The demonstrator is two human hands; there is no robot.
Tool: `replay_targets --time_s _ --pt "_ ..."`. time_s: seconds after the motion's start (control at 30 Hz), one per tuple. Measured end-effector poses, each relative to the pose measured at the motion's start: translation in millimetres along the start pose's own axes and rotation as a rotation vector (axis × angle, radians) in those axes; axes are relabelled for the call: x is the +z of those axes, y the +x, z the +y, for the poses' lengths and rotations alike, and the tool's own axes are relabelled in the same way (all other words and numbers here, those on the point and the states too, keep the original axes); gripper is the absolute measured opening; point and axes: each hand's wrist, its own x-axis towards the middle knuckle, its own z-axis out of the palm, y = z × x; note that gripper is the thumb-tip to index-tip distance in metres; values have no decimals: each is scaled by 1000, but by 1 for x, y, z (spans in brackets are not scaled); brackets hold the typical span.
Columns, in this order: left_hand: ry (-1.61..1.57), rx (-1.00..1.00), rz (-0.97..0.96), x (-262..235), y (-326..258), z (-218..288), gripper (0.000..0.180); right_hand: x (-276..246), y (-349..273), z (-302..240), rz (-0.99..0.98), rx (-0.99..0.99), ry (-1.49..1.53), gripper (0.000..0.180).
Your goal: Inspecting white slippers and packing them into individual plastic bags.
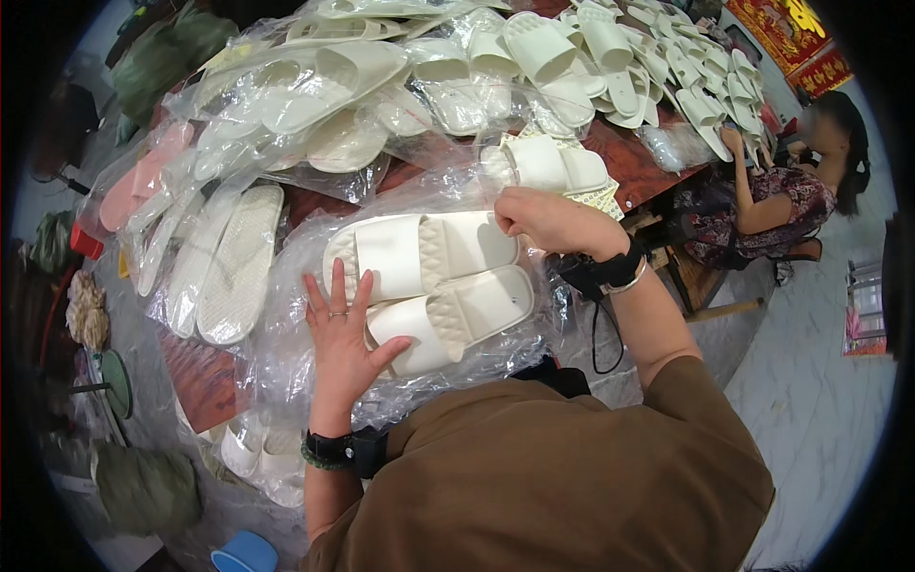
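A pair of white slippers (392,259) with quilted bands lies side by side on clear plastic bags (295,276) in front of me. My left hand (345,334) is open, fingers spread across the straps at the left end of the pair. My right hand (558,221) is closed at the heel end of the farther slipper; what its fingers hold, if anything, is hidden. Just beyond it, another white slipper pair (545,164) rests on a patterned yellowish sheet (602,198). The nearer slipper has a small dark mark near its heel.
Pale slippers in clear bags (334,86) pile along the far side, with loose pale green ones (701,71) at far right. Pink slippers (148,176) and bagged white soles (238,257) lie left. Another person (762,195) sits at right. A blue bucket (245,551) stands lower left.
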Motion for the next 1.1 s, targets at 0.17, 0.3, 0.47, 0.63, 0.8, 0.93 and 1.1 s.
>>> replay_targets --time_s 0.17,0.3,0.47,0.63,0.8,0.93,1.1 --pt "4 5 3 2 2 -1 101 6 4 1 -74 -26 -129 11" --pt "14 12 6 3 2 -2 102 11 13 -6 -20 -113 -157 11" --pt "14 8 3 2 1 -1 102 16 20 -4 1 -115 -174 17" --pt "21 14 12 3 2 -2 102 3 15 9 51 -54 -37 37" --pt "11 10 10 2 0 -3 102 -6 9 6 24 12 -18 43" --pt "1 -1 5 1 1 -1 101 6 11 -5 37 55 -16 44" --pt "-1 6 -5 0 2 1 101 21 8 13 93 86 -50 39"
